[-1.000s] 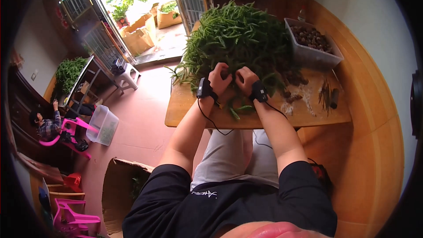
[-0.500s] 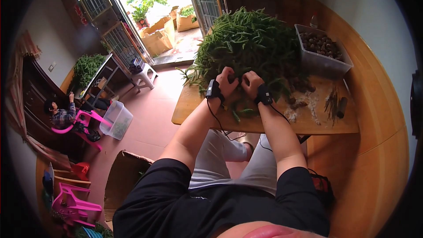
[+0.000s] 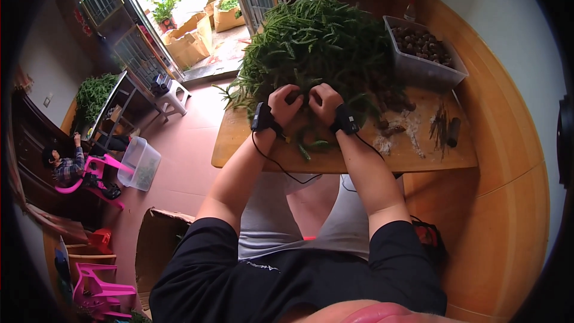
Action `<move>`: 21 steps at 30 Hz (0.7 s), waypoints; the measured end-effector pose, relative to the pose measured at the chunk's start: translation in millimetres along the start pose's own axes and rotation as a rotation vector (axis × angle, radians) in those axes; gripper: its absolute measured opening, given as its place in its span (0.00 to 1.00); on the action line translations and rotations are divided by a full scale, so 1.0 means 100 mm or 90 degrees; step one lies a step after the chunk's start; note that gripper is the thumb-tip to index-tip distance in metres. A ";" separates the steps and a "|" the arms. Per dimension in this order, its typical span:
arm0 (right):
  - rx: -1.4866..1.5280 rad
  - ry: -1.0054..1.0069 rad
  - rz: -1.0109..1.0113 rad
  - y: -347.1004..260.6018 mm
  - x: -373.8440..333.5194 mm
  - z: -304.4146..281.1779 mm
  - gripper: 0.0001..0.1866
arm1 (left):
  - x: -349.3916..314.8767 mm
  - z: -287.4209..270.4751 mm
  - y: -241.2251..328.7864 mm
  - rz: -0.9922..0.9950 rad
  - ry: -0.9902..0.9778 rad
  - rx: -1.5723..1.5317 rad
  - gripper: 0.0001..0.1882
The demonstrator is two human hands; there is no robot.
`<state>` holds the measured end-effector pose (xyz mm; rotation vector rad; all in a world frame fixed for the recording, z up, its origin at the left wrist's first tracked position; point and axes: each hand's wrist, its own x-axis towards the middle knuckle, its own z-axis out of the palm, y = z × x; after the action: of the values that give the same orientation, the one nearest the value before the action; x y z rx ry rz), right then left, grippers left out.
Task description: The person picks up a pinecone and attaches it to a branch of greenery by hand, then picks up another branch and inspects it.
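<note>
A large heap of green, needle-leaved sprigs covers the far part of the wooden table. At its near edge my left hand is closed, with the fingers curled inward. My right hand is closed too, thumb and fingers pinched together, a short gap from the left. Dark green sprigs lie behind and between the hands; what the fingers hold is too small and dark to make out. A few loose sprigs rest on the table below my hands. Both wrists wear black straps with a small device and a cable.
A clear plastic bin of brown, roundish pieces stands at the table's right. Thin brown sticks, a dark cylinder and white crumbs lie nearer. An open cardboard box stands left of me. Another person sits far left.
The view has shifted, so the table and heap sit further left and higher. My hands stay close together at the heap's near edge, with the fingers still curled.
</note>
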<state>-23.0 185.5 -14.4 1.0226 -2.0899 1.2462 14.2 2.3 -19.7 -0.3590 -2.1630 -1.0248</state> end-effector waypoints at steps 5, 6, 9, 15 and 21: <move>0.017 0.046 0.025 -0.01 0.00 -0.04 0.06 | 0.12 0.05 0.10 0.049 -0.011 -0.015 0.12; 0.028 0.063 0.061 -0.06 0.01 -0.05 0.06 | 0.16 0.04 0.10 0.004 -0.038 -0.077 0.12; 0.016 0.067 0.072 -0.08 0.09 -0.06 0.06 | 0.25 0.06 0.06 -0.103 -0.088 -0.213 0.12; 0.009 -0.038 0.030 0.04 0.29 -0.15 0.07 | 0.19 0.02 -0.11 -0.196 -0.114 -0.274 0.12; 0.023 -0.039 -0.022 -0.09 0.25 -0.19 0.07 | 0.16 0.02 -0.08 -0.221 -0.117 -0.332 0.12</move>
<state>-30.0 190.4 17.1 1.1215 -2.0930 1.2538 -2.7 -2.3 -13.7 -0.3298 -2.1371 -1.8241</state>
